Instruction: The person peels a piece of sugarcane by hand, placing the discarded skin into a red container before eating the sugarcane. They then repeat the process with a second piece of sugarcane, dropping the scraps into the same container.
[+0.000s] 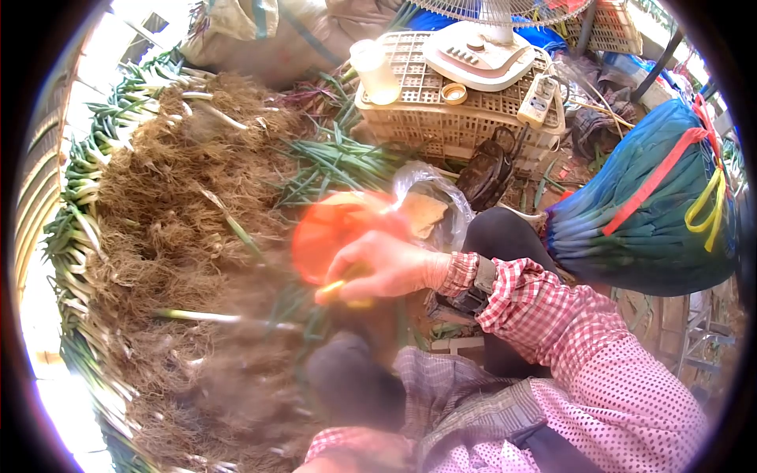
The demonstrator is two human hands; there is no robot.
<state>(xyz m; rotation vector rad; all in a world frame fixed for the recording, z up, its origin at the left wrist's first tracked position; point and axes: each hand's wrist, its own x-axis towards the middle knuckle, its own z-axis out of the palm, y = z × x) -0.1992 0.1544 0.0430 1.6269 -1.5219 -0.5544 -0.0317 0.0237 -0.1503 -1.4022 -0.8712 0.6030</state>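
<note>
My right hand (388, 266) reaches in from the right, its fingers pinched on a small yellow strip (332, 287) blurred by motion. Right behind the fingers is a bright orange-red plastic thing (335, 229); whether it is a bag or a bowl I cannot make out. Beside it lies a clear plastic bag (453, 206) with a yellowish piece inside. My left hand (361, 451) is low at the bottom edge, smeared and cut off, so its fingers are hidden. To its left spreads a large heap of rooted green onions (181, 213), roots facing me.
A beige crate (441, 126) bears a fan base (481, 55), a plastic jar (376, 72) and a power strip (538, 100). At right stands a big bundle of green onions (646, 213) tied with red and yellow strips. Loose green leaves (339, 165) lie before the crate.
</note>
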